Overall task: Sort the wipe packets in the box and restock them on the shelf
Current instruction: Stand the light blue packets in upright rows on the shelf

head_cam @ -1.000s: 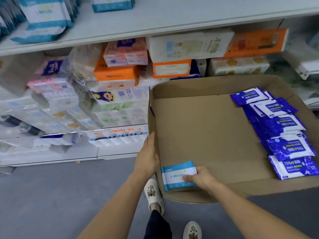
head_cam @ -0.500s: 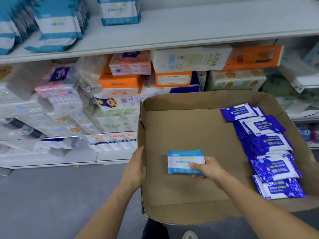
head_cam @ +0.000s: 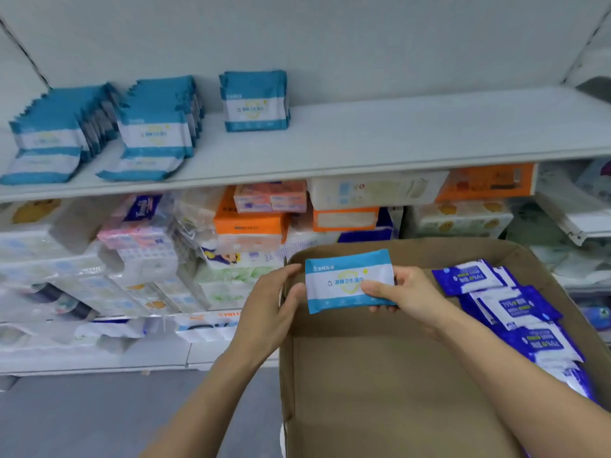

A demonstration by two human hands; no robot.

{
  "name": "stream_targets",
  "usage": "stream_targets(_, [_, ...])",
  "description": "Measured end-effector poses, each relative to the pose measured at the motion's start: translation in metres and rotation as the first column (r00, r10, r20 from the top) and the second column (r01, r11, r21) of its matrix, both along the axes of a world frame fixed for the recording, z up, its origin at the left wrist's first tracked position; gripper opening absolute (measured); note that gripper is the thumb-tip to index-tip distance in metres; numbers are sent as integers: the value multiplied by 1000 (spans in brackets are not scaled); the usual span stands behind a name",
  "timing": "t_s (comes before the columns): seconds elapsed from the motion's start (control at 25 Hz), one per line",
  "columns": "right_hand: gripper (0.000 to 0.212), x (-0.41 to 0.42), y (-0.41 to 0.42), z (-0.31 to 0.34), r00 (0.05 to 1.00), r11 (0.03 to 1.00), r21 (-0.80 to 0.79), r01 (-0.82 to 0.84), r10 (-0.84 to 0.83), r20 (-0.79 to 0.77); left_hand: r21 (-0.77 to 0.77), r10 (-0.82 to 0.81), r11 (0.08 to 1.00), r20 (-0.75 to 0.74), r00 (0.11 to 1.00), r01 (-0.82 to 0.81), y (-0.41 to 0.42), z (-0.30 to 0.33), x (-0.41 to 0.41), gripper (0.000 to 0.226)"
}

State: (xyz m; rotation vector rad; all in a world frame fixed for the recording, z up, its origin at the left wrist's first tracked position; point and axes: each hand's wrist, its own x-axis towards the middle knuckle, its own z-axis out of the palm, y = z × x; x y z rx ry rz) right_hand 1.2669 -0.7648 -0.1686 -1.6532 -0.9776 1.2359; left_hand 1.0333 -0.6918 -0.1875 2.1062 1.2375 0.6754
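I hold a light blue and white wipe packet [head_cam: 344, 279] upright over the back left corner of the open cardboard box [head_cam: 380, 375]. My right hand [head_cam: 410, 292] grips its right end, thumb on the front. My left hand [head_cam: 267, 305] pinches its left edge, just beside the box's left wall. Several dark blue wipe packets [head_cam: 515, 309] lie in a row along the right side of the box. On the white upper shelf [head_cam: 396, 133], matching light blue packets stand in rows at the left [head_cam: 155, 127], with a short row [head_cam: 254, 100] further right.
The lower shelf is crammed with tissue packs and orange boxes [head_cam: 251, 223]. The right part of the upper shelf is bare. A grey floor [head_cam: 82, 418] lies below at the left.
My right hand lifted the light blue packet out of the box's near left corner. My left hand left the box wall and took its left edge. The view tilted up to the upper shelf.
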Motion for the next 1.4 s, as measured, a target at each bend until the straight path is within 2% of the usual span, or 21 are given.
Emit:
stream_targets(0.2, [4, -18, 94, 92, 999, 970, 241, 42, -47, 13, 181, 28, 982, 170, 985, -59, 83, 80, -9, 39])
stream_targets(0.36, [7, -39, 182, 138, 987, 889, 447, 96, -142, 70, 300, 118, 941, 152, 981, -159, 144, 120, -17, 42])
stream_targets(0.44, [14, -47, 225, 137, 979, 879, 469, 89, -163, 120, 316, 103, 942, 54, 993, -115, 169, 128, -16, 43])
stream_targets(0.6, [17, -49, 295, 108, 930, 921, 389, 21, -161, 332, 250, 41, 968, -281, 959, 32, 219, 122, -7, 54])
stream_targets(0.68, [22, -48, 315, 102, 856, 937, 349, 15, -193, 480, 231, 50, 972, -388, 920, 44, 240, 115, -2, 58])
stream_targets(0.76, [33, -46, 329, 102, 722, 941, 332, 67, -275, 635, 240, 78, 970, -435, 897, 31, 255, 109, 3, 60])
stream_targets(0.84, [51, -45, 338, 101, 663, 918, 366, 153, -370, 650, 261, 107, 965, -452, 886, 17, 262, 106, 7, 61])
stream_targets(0.92, [62, -45, 343, 97, 678, 911, 383, 156, -380, 629, 274, 122, 962, -460, 879, 10, 265, 104, 10, 62])
stream_targets(1.08, [51, -43, 343, 94, 690, 950, 306, 61, -262, 675, 262, 121, 965, -478, 870, 10, 265, 102, 14, 63])
stream_targets(1.24, [63, -31, 316, 98, 717, 972, 229, -40, -132, 684, 273, 115, 962, -463, 879, 18, 264, 102, 17, 62])
stream_targets(1.32, [58, -23, 281, 96, 691, 964, 258, -71, -139, 709, 310, 140, 951, -420, 897, -3, 251, 100, 22, 64])
stream_targets(1.4, [43, -9, 235, 94, 649, 936, 346, -60, -227, 726, 366, 151, 930, -314, 937, -27, 220, 97, 36, 71])
